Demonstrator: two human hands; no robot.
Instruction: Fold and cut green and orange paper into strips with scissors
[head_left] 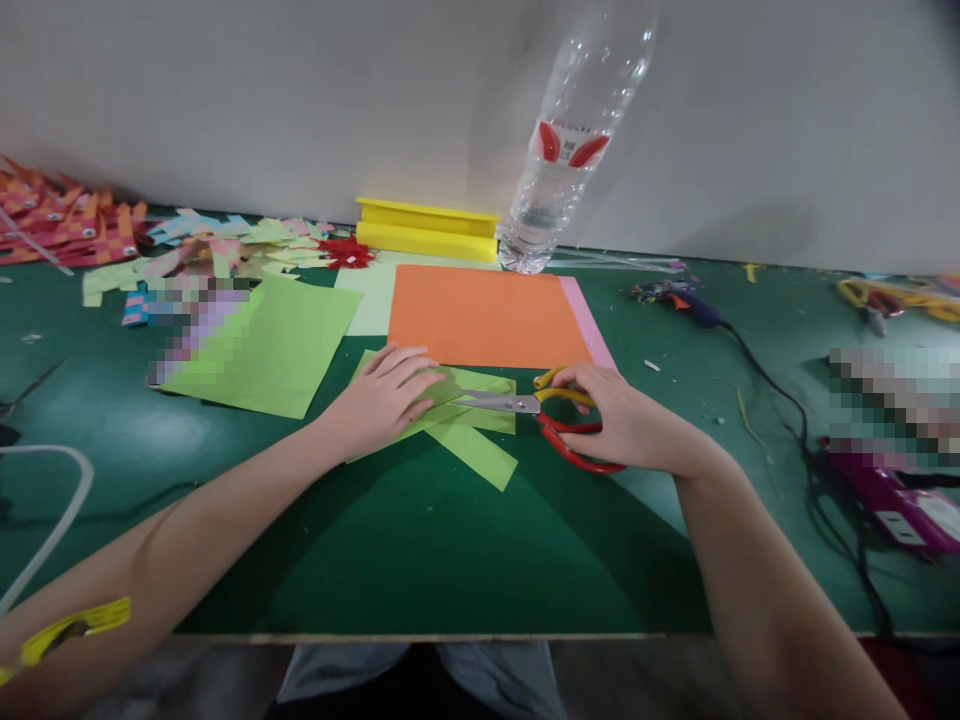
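Holding scissors: the right hand [619, 415] grasps the scissors [517, 403] by their red and yellow handles, with the blades pointing left over the green strips [474, 458].
Steadying paper: the left hand [386, 400] rests with fingers spread on the green strips, grasping nothing that can be seen; the blade tips lie just beside its fingers.
Green strips: in the middle of the bench [420, 570], near side of the orange sheet [487, 315], overlapping at angles; one slants towards the near right.
Cut so far: several strips are separate, so the cutting looks partly done; the exact count is hidden under the left hand.
Left uncut: the green sheet [300, 345] on the left and the orange sheet appear whole, with a pink sheet [589, 320] showing at the orange one's right edge.
Finished-looking pile: checked orange-and-red pieces [90, 225] are heaped at far left, seemingly completed work.
Loose pale strips: a tangle of pale strips [285, 240] lies between that pile and the yellow folded piece [424, 237], apparently cut already.
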